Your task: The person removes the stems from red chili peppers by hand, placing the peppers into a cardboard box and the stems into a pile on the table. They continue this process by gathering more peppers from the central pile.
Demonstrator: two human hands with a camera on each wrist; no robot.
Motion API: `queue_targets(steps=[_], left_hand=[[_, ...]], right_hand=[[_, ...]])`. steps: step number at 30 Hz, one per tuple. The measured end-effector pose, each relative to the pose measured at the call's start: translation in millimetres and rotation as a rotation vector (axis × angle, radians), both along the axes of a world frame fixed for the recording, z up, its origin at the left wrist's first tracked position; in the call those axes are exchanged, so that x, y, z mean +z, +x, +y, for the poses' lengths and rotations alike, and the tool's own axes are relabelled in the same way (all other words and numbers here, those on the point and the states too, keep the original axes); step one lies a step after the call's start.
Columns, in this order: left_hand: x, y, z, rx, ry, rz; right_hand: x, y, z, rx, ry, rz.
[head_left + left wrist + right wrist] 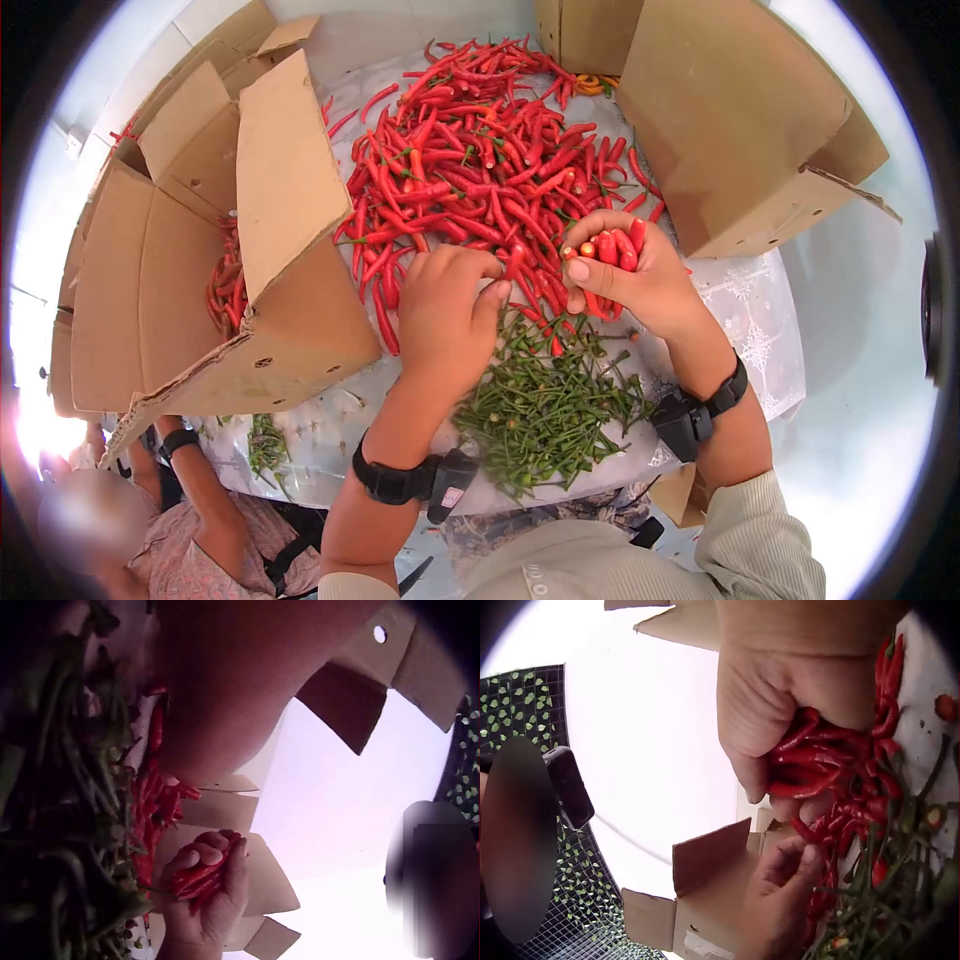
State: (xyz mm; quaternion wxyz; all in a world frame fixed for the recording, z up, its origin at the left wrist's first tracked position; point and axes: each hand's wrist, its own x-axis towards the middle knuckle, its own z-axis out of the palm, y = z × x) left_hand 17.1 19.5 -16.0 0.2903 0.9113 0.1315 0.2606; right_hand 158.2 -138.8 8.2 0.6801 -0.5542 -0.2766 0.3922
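My right hand (640, 275) holds a bunch of red chili peppers (618, 250), their blunt ends showing above the thumb. The same bunch (806, 761) fills the curled fingers in the right wrist view. My left hand (450, 310) reaches to the near edge of a big heap of red chilies (470, 160), thumb and index finger bent toward each other. Beside its fingertips lies a red chili (514, 262); I cannot tell whether they pinch it. Below both hands spreads a pile of green chili stems (550, 415), which looms close in the left wrist view.
An open cardboard box (190, 290) with red chilies inside stands at left. Another cardboard box (750, 120) is at the right, near some yellow-orange rings (597, 84). A second person's arm (205, 480) is at lower left, by a small stem pile (267, 445). A patterned cover (750, 310) lies on the table.
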Motion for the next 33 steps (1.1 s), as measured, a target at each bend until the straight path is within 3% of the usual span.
queue_targets(steps=[3,6,10,16,20,23,26,27,30,33], left_hand=[[4,0,-10,-0.094,-0.399,-0.207],[4,0,-18,-0.243,-0.354,-0.193],[3,0,-23,-0.267,-0.489,-0.139],[-9,5,-5,-0.127,-0.083,-0.098],[-9,10,-10,-0.062,0.092,-0.003],[-6,7,-11,-0.047,0.159,0.029],[-4,2,-6,-0.107,0.122,0.060],[-6,0,-5,-0.136,0.083,0.079],[-7,-2,-4,-0.173,0.034,0.052],[-9,-1,-3,-0.046,-0.050,-0.034]], right_hand=[[9,-4,1,-0.004,-0.047,-0.029],[7,-13,2,0.003,-0.109,-0.045],[1,-8,1,0.007,-0.061,-0.031],[4,5,3,-0.270,0.153,0.104],[-8,17,-2,-0.167,0.176,0.309],[-3,7,2,-0.182,0.037,0.126],[-8,-8,4,-0.369,-0.240,-0.695],[-6,-14,6,-0.331,-0.303,-0.692],[-11,-25,13,-0.375,-0.410,-1.205],[-9,-24,18,-0.261,-0.518,-1.314]])
